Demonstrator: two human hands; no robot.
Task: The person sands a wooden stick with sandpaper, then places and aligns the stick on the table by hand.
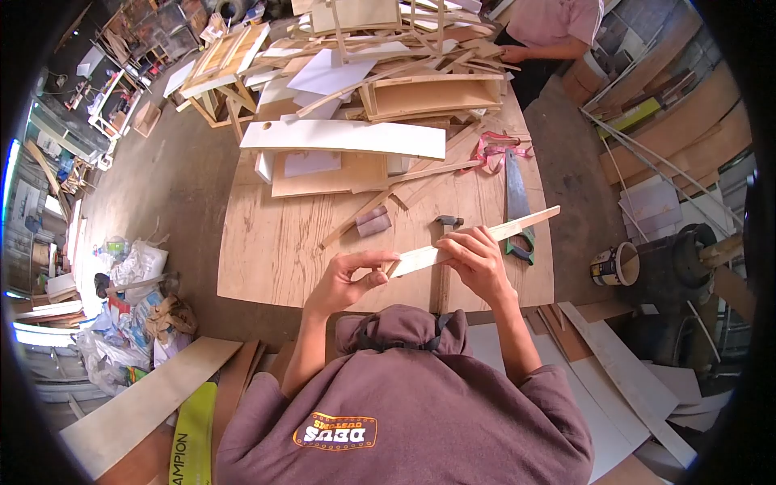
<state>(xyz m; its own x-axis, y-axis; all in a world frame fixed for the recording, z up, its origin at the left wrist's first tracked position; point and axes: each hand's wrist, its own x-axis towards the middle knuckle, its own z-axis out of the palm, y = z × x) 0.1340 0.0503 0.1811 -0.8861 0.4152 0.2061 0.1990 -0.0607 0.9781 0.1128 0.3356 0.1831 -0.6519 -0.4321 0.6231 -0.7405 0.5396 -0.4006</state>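
Observation:
A narrow, pale wooden strip (517,226) is held slanting above the workbench, its far end up to the right. My right hand (475,260) is closed around the strip near its middle. At its lower left end, my left hand (353,279) pinches the strip between thumb and forefinger. Below my right hand lies a hammer (449,221), its handle partly hidden by the strip and hand. To the right, a handsaw (516,194) with a green and black handle rests on the bench. A brownish folded or rolled piece (373,221), possibly sandpaper, lies left of the hammer.
The plywood workbench (267,267) carries a white board (347,139), a wooden box frame (436,95) and a heap of offcuts behind. Another person (554,28) stands at the far right. A bucket (614,265) stands right; bags (137,299) lie left.

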